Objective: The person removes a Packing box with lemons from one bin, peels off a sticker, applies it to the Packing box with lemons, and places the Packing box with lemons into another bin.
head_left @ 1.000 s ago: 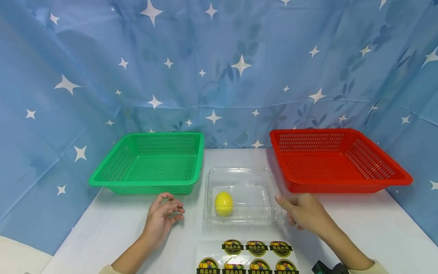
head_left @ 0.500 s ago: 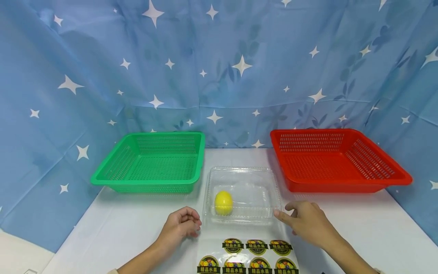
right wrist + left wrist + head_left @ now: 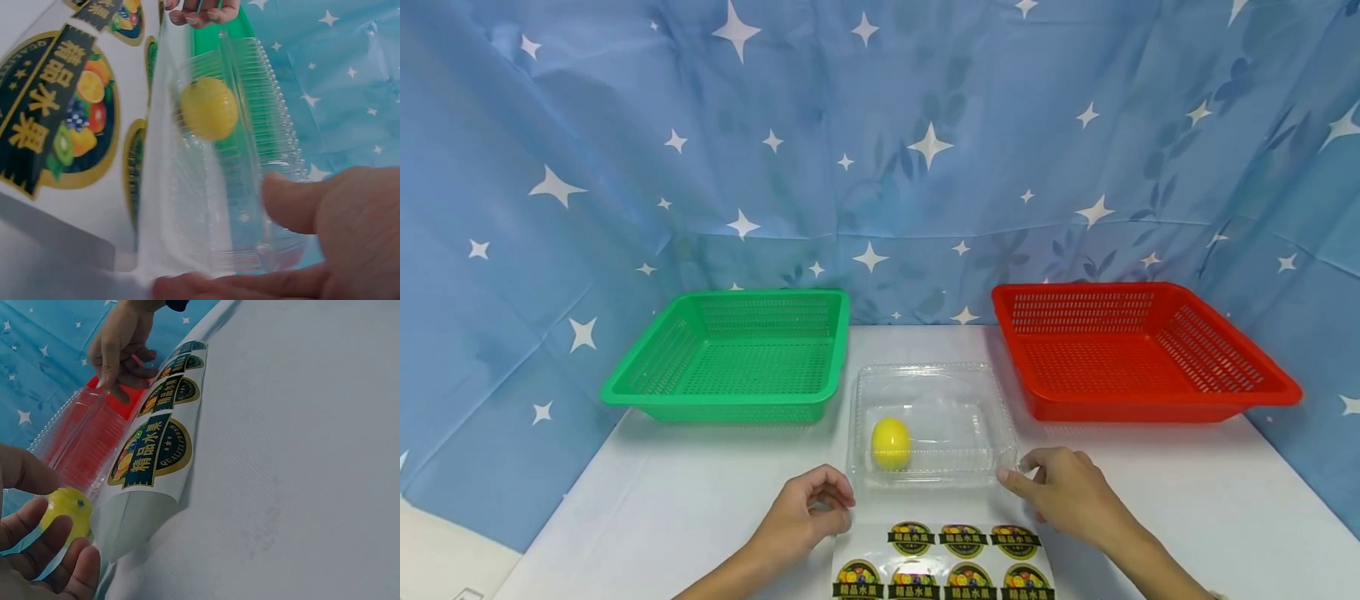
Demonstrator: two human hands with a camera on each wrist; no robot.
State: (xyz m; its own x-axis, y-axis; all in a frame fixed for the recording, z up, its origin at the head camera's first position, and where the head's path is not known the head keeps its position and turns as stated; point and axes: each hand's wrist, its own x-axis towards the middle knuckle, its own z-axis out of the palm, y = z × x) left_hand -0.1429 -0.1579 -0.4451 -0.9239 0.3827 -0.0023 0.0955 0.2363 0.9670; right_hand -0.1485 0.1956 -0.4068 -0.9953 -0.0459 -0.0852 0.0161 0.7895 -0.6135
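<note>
A clear plastic clamshell box (image 3: 951, 417) sits mid-table with a yellow lemon (image 3: 891, 444) in its left side. Its lid lies over the tray. My right hand (image 3: 1067, 492) is at the box's front right corner, thumb (image 3: 290, 203) against the rim and the other fingers apart from the thumb, lower down. At the front left corner, my left hand (image 3: 812, 508) hovers with loosely bent fingers and holds nothing; the left wrist view shows its fingers (image 3: 47, 540) spread beside the lemon. A sheet of fruit stickers (image 3: 966, 542) lies in front of the box.
Behind and to the left stands a green plastic basket (image 3: 718, 412); a red one (image 3: 1157, 410) stands behind and to the right. Both rest on the white tablecloth (image 3: 700, 483). A blue star-patterned curtain (image 3: 880, 167) hangs around the back and sides.
My left hand has come from in front of the green basket rightward and nearer, to the box's front left corner. My right hand has slid slightly nearer along the box's right edge.
</note>
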